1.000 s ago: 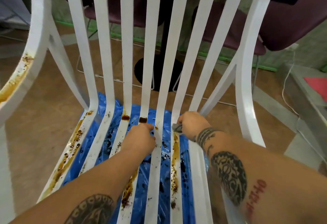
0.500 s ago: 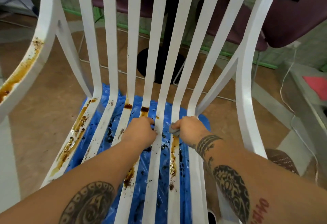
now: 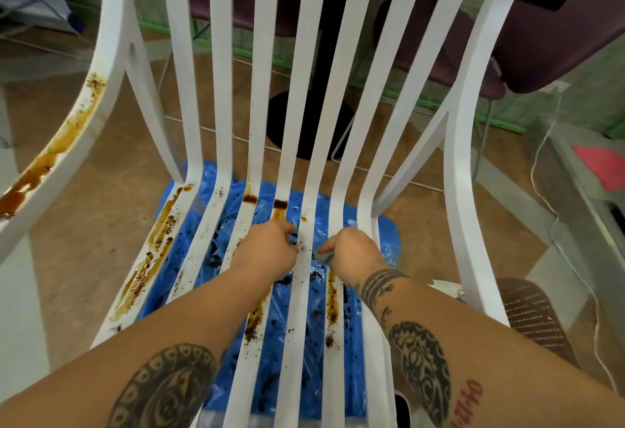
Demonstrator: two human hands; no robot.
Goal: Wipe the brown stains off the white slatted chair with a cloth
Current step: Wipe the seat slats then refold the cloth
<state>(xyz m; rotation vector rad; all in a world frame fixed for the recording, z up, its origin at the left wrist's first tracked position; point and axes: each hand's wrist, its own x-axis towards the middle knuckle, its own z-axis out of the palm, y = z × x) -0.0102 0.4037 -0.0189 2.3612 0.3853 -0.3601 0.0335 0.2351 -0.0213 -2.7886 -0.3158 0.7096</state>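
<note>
Cloth (image 3: 323,256) bunched in right hand (image 3: 355,251) grip, down on stained slat mid-seat of white slatted chair (image 3: 458,163); left hand (image 3: 270,245) grip clenched round edge of seat slat (image 3: 283,187); brown stains (image 3: 331,302) along slats and armrest (image 3: 111,55); blue sheet (image 3: 385,241) beneath seat.
</note>
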